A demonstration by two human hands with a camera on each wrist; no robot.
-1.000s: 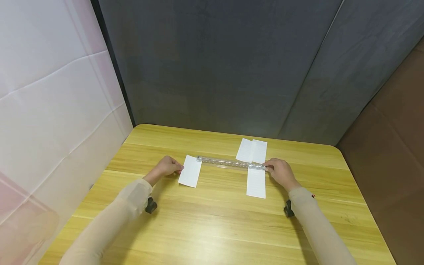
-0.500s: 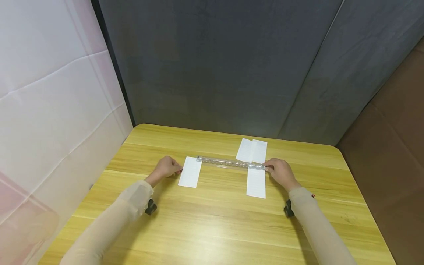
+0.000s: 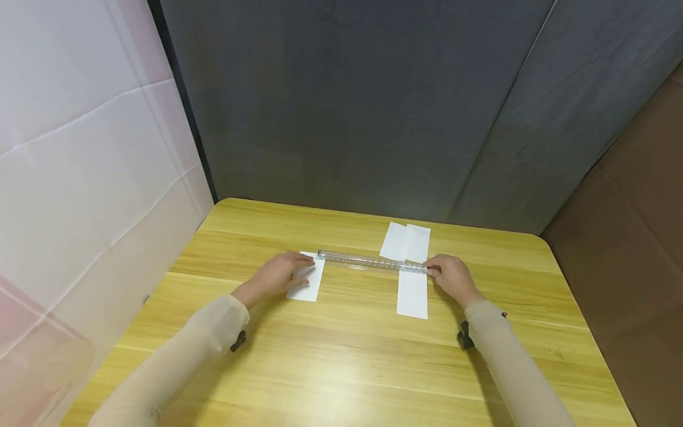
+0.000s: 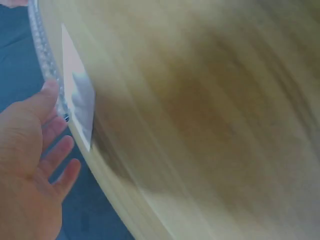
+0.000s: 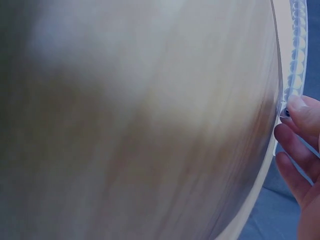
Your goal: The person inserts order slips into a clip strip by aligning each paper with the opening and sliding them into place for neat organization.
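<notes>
A clear plastic ruler (image 3: 372,262) lies crosswise on the wooden table (image 3: 341,367). My left hand (image 3: 285,273) rests flat with straight fingers on a white paper strip (image 3: 309,284) by the ruler's left end. The left wrist view shows that hand (image 4: 35,150) spread beside the strip (image 4: 77,95) and the ruler (image 4: 47,65). My right hand (image 3: 448,274) holds the ruler's right end with curled fingers. The right wrist view shows its fingertips (image 5: 297,107) against the ruler (image 5: 297,45). A second white strip (image 3: 412,295) lies under the ruler near the right hand.
Two more white paper pieces (image 3: 405,242) lie side by side just behind the ruler. A grey padded wall (image 3: 347,118) stands behind the table, a white panel (image 3: 80,148) on the left and a brown panel (image 3: 640,207) on the right.
My left hand has uncurled and slid right onto the left paper strip, fingers now flat on it. The right hand and the ruler have stayed put.
</notes>
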